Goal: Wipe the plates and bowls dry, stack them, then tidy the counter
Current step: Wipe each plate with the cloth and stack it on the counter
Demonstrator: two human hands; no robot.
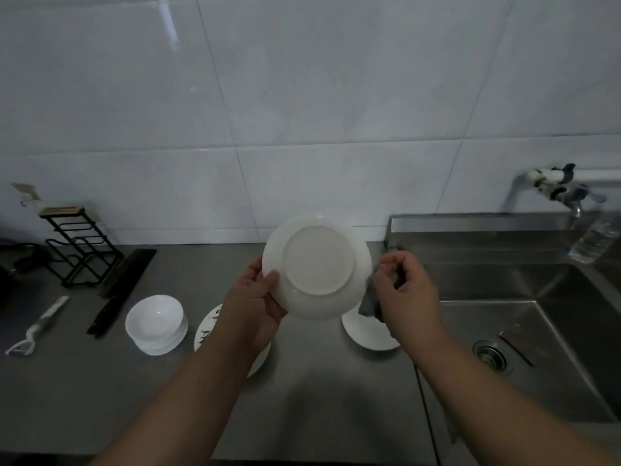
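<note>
My left hand (258, 304) grips a white plate (317, 267) by its left rim and holds it tilted above the counter, its underside facing me. My right hand (403, 290) holds a dark grey cloth (369, 304) bunched at the plate's right edge. A stack of white bowls (156, 324) stands on the counter to the left. A patterned plate (210, 326) lies partly hidden under my left forearm. Another white plate (366, 332) lies below my right hand.
A steel sink (524, 317) with a drain and a tap (568, 193) fills the right side; a plastic bottle (594, 240) stands on its ledge. At the left are a black wire rack (79, 250), a cleaver (121, 290) and a peeler (37, 327) on the grey counter (319, 398).
</note>
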